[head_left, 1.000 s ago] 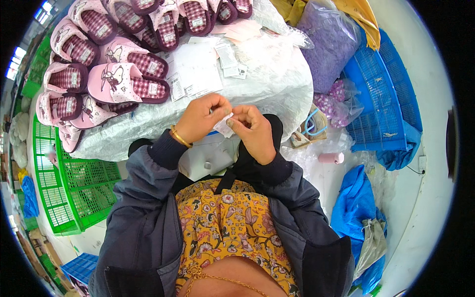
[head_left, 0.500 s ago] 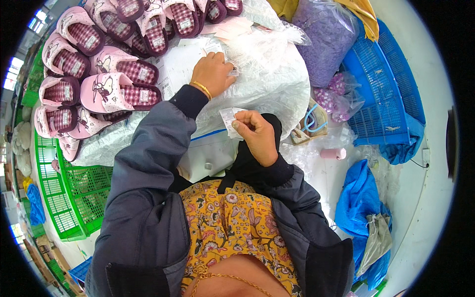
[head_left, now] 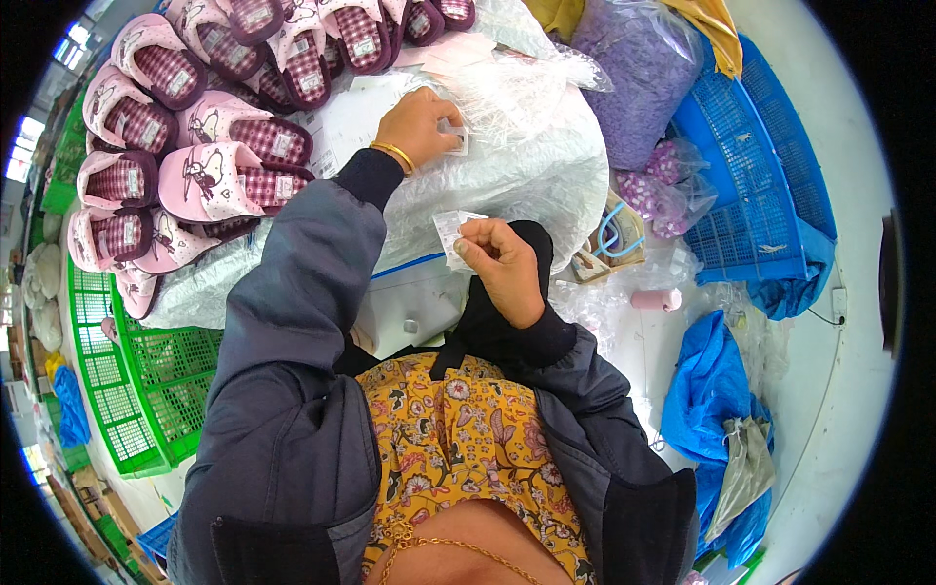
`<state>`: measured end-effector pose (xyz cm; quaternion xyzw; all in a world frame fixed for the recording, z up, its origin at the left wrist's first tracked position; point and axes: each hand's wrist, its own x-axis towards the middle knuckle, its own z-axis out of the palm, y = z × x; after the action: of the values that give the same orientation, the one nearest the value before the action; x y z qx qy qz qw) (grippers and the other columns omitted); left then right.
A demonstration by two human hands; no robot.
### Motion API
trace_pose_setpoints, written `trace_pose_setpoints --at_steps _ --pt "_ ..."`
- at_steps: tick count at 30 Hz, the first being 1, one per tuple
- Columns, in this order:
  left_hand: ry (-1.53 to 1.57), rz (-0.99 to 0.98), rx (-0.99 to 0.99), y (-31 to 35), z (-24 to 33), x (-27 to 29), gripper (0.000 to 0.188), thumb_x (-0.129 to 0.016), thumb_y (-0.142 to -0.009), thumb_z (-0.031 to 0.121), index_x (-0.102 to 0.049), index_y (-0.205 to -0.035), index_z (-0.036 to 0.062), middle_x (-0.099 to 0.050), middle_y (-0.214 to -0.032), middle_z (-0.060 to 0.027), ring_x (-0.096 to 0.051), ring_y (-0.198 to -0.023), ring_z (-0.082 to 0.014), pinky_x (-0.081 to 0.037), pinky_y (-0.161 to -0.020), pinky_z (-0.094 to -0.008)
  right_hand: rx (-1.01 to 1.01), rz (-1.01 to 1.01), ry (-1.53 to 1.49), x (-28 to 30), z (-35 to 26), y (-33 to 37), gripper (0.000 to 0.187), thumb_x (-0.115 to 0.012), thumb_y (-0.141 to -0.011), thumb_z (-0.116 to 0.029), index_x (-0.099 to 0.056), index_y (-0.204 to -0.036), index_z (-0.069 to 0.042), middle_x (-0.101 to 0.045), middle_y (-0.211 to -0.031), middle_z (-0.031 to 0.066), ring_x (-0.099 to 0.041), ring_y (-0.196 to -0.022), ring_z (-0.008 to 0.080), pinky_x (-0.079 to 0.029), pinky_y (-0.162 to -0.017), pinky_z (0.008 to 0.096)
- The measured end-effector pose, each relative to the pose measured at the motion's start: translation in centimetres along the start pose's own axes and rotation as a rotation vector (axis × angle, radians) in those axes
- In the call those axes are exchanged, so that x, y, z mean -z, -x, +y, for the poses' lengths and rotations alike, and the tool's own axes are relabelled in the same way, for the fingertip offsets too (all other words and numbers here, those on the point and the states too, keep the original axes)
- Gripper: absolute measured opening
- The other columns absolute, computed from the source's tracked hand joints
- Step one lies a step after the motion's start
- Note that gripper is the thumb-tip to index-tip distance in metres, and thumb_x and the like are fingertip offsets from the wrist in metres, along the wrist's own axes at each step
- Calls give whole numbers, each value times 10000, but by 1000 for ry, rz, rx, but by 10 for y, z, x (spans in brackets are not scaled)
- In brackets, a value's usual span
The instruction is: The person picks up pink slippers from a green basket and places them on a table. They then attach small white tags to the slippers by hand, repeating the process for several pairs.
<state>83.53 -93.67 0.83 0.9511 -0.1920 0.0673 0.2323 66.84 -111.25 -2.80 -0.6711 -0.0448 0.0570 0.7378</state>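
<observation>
My right hand [head_left: 504, 273] pinches a small white printed label [head_left: 450, 230] between thumb and forefinger, just off the near edge of the plastic-covered work surface [head_left: 517, 185]. Farther out, my left hand [head_left: 417, 127] reaches over that surface with its fingers bent. At its fingertips is a small whitish, partly see-through label [head_left: 454, 138], lying close to the plastic. White printed sheets [head_left: 336, 127] lie beside and partly under the left hand. To the left stand several pink slippers [head_left: 210, 183] with dark red checked insoles.
Clear plastic film [head_left: 512, 93] is heaped beyond the left hand. At right are a bag of purple material [head_left: 639, 78], blue baskets [head_left: 736, 166], an open box [head_left: 614, 244] and a pink roll [head_left: 656, 299]. A green crate [head_left: 171, 380] stands at left.
My left hand has shifted slightly up and away, and the small label at its fingertips shows more clearly. My right hand has hardly moved and still holds its label.
</observation>
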Motion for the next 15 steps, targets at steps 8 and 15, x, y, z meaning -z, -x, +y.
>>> trace_pose_setpoints --at_steps 8,15 --pt "226 -142 -130 -26 -26 18 201 -768 -759 209 -675 -848 54 -587 -802 -48 -569 -770 -176 -459 -710 -299 4 25 16 -3 -2 5 142 -684 -891 -45 -643 -1014 13 -644 -848 -10 -562 -748 46 -485 -681 211" --pt "801 -91 213 -19 -36 42 172 -723 -868 230 -671 -866 66 -555 -750 67 -444 -678 -61 -379 -622 -217 -16 6 7 -5 -1 5 154 -691 -890 -56 -644 -1022 8 -642 -855 -14 -560 -746 44 -481 -673 210"
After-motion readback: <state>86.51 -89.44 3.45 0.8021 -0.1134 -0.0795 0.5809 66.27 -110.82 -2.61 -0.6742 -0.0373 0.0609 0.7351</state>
